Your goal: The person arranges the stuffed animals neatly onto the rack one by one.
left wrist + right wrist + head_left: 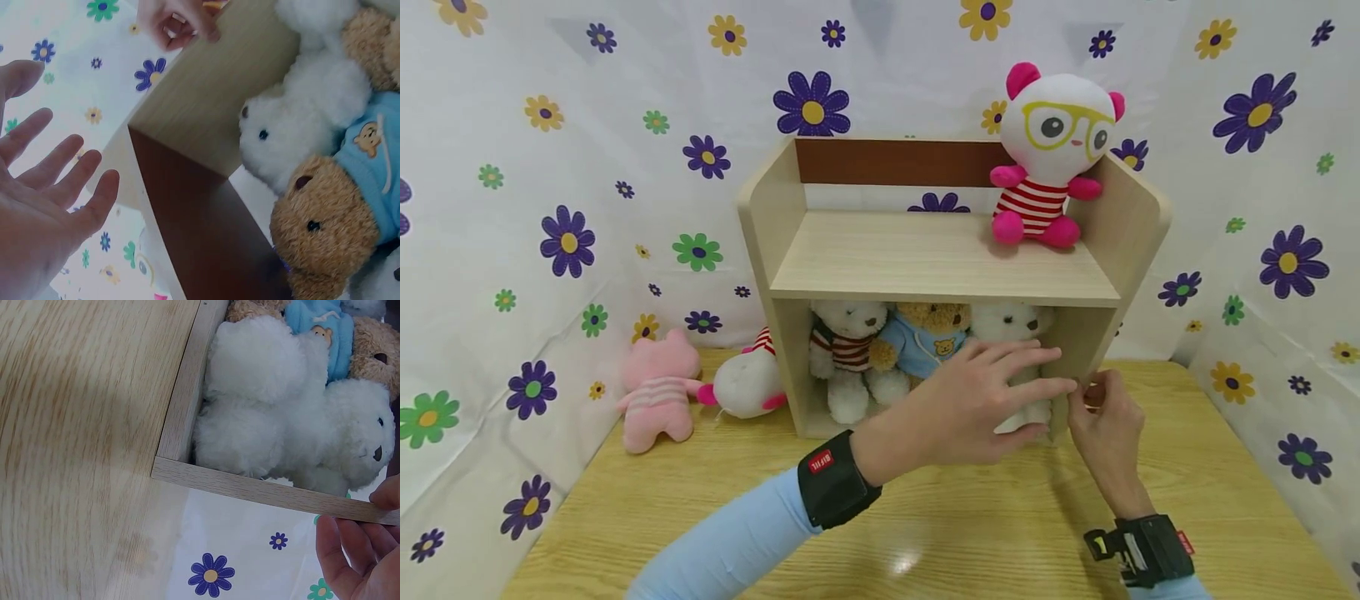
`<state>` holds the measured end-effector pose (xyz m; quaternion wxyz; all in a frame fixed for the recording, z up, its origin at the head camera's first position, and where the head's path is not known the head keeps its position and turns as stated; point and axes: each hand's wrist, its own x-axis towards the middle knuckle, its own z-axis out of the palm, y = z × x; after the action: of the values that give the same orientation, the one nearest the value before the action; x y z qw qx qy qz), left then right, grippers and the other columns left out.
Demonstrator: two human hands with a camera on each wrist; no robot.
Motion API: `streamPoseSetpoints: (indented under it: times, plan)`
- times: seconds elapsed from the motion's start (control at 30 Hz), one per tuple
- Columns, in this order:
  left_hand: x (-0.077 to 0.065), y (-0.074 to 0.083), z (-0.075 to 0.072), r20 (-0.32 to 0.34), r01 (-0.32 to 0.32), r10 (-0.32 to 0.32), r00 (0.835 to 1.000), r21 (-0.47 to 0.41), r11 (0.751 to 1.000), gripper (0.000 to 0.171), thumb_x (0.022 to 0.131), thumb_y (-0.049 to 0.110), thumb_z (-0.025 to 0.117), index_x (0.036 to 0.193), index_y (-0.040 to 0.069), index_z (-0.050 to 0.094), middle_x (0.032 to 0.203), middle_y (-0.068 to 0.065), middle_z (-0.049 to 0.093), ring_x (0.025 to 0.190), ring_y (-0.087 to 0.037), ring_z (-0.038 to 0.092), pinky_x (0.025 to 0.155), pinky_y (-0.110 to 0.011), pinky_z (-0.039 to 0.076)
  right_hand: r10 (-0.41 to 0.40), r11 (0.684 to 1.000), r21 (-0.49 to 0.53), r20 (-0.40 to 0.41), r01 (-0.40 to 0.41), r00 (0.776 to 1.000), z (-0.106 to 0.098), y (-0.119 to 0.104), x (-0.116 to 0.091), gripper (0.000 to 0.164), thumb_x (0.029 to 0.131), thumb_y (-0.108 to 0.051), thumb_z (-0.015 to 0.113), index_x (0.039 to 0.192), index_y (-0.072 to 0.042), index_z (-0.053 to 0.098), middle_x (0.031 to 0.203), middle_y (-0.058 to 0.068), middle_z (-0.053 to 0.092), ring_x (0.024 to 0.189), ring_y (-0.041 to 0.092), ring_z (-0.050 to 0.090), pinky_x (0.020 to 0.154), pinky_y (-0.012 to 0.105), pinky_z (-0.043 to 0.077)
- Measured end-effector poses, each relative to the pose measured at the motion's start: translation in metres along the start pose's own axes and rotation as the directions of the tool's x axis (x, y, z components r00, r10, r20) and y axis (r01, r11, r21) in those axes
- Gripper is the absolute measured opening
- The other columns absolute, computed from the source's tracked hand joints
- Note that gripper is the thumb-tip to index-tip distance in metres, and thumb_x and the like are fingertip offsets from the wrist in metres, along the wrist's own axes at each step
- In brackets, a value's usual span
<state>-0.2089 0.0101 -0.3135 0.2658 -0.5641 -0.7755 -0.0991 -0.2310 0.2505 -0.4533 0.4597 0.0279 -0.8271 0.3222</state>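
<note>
A small light-wood shelf (940, 258) stands on the table. My left hand (958, 404) is held with fingers spread in front of its lower compartment and holds nothing. My right hand (1111, 433) pinches the front edge of the shelf's right side panel (262, 491), thumb on the inner side and fingers outside. Inside the lower compartment sit a bear in a striped shirt (850, 354), a brown bear in a blue hoodie (917, 346) and a white bear (269, 419). My left hand partly hides the white bear in the head view.
A panda toy with yellow glasses (1060, 150) sits on the upper shelf at the right. Left of the shelf, a pink plush toy (661, 396) and a toppled white-and-pink plush (747, 383) lie on the wooden table (940, 533). Flower-patterned cloth (625, 150) surrounds the table.
</note>
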Motion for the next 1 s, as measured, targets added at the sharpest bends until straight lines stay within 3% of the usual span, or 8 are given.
streamPoseSetpoints:
  times: [0.2,0.3,0.53,0.77,1.0]
  plan:
    - [-0.019,0.008,0.009,0.056,-0.033,0.034,0.998,-0.019,0.999,0.046,0.097,0.041,0.066,0.14,0.026,0.062,0.149,-0.003,0.058,0.138,-0.021,0.055,0.101,-0.038,0.052,0.007,1.0,0.0,-0.002,-0.007,1.0,0.002,0.001,-0.002,0.013,0.088,0.001,0.07,0.091,0.007,0.059,0.069,0.021,0.067,0.06,0.035,0.069,0.061,0.0,0.037]
    - [-0.033,0.007,0.013,0.082,-0.014,0.018,0.997,-0.038,0.999,0.046,0.097,0.041,0.067,0.14,0.026,0.061,0.15,-0.003,0.058,0.138,-0.02,0.054,0.102,-0.039,0.051,0.008,1.0,-0.009,-0.005,-0.008,1.0,0.003,0.001,-0.002,0.013,0.088,0.0,0.071,0.09,0.006,0.059,0.069,0.02,0.067,0.059,0.034,0.068,0.06,0.001,0.037]
    - [-0.074,-0.006,0.019,0.101,0.079,-0.071,0.992,-0.079,0.994,0.048,0.096,0.038,0.07,0.141,0.026,0.06,0.151,-0.003,0.055,0.14,-0.021,0.052,0.101,-0.044,0.052,0.013,1.0,-0.015,-0.013,-0.014,1.0,0.003,0.001,0.0,0.013,0.087,0.001,0.071,0.09,0.006,0.059,0.068,0.019,0.067,0.059,0.033,0.068,0.058,0.004,0.038]
    - [-0.115,-0.017,0.01,0.092,0.179,-0.172,0.981,-0.076,0.981,0.05,0.095,0.035,0.073,0.142,0.026,0.06,0.149,-0.004,0.057,0.135,-0.022,0.056,0.102,-0.046,0.052,0.023,1.0,-0.011,-0.006,-0.023,1.0,0.002,0.002,-0.001,0.013,0.087,0.001,0.071,0.09,0.006,0.059,0.069,0.02,0.068,0.06,0.034,0.069,0.059,0.002,0.037]
    - [-0.154,-0.025,0.001,0.052,0.287,-0.283,0.958,-0.097,0.953,0.053,0.089,0.03,0.079,0.139,0.025,0.062,0.147,-0.006,0.059,0.134,-0.025,0.058,0.099,-0.049,0.053,0.026,1.0,-0.01,-0.006,-0.026,1.0,0.001,0.002,-0.001,0.014,0.087,0.001,0.072,0.091,0.006,0.059,0.069,0.02,0.068,0.06,0.034,0.07,0.059,0.001,0.036]
